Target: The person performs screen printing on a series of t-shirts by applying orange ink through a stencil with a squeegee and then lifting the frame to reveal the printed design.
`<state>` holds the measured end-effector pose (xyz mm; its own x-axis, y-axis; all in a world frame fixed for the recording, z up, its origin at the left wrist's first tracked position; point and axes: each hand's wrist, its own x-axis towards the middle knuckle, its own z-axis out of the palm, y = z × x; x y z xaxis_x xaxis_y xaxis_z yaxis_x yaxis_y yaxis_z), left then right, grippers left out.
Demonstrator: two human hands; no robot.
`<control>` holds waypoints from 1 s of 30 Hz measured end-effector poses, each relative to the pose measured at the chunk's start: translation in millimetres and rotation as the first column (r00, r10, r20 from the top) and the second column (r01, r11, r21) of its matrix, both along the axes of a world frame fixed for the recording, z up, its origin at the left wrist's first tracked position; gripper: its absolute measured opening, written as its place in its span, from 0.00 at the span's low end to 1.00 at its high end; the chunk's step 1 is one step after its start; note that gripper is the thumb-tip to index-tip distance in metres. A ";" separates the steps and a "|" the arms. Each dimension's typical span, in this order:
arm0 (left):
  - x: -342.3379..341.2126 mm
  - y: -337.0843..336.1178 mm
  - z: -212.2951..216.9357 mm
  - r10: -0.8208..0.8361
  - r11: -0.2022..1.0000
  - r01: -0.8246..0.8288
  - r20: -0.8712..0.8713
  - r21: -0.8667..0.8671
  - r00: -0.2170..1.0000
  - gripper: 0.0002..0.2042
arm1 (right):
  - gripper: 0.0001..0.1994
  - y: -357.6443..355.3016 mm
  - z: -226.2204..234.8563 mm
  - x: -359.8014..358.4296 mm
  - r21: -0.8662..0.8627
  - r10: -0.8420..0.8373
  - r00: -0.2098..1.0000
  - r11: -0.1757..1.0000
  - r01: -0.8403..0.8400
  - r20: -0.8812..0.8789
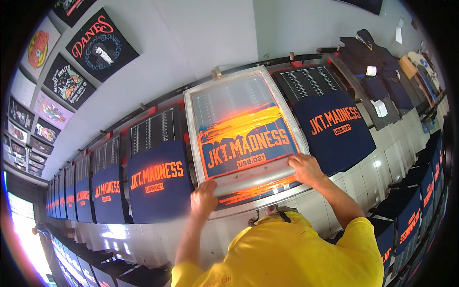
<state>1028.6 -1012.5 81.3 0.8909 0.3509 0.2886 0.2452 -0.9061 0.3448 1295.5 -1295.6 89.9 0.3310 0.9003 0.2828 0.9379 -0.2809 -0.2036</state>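
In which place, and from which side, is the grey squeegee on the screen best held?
The squeegee is probably best held by both ends, as the left hand and right hand do, coming from the near side, the picture's bottom. It is a long, straight bar lying crosswise within the metal frame, so a two-ended grip should be steadier.

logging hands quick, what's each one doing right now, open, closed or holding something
Left hand: closed, holding the squeegee at its left end.
Right hand: closed, holding its right end.
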 end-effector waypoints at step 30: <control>-70.1 -11.8 -80.1 0.461 0.804 -0.404 0.029 -0.437 0.887 0.17 | 0.13 -72.8 -79.1 -2.2 0.172 -0.501 0.798 0.800 0.574 -0.334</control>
